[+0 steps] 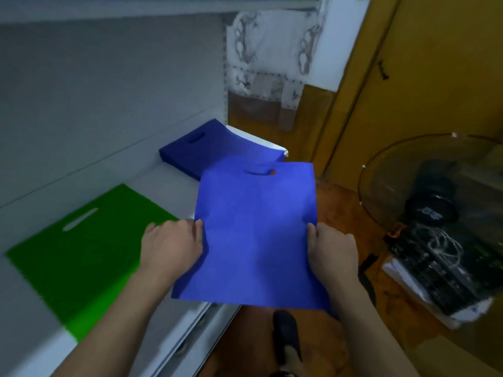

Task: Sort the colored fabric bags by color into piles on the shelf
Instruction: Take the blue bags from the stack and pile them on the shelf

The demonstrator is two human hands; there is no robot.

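A flat blue fabric bag (pixel 255 229) with a cut-out handle hangs in the air over the shelf's front edge. My left hand (pixel 171 246) grips its left side and my right hand (pixel 332 254) grips its right side. Behind it, a pile of blue bags (pixel 206 148) lies at the right end of the white shelf (pixel 163 186). A pile of green bags (pixel 89 251) lies further left on the same shelf, under my left forearm.
Another shelf board (pixel 163 4) runs overhead. To the right stand a yellow door (pixel 435 77), a standing fan (pixel 435 202) and a box of black electronics (pixel 441 270) on the brown floor. My foot (pixel 285 333) is below the held bag.
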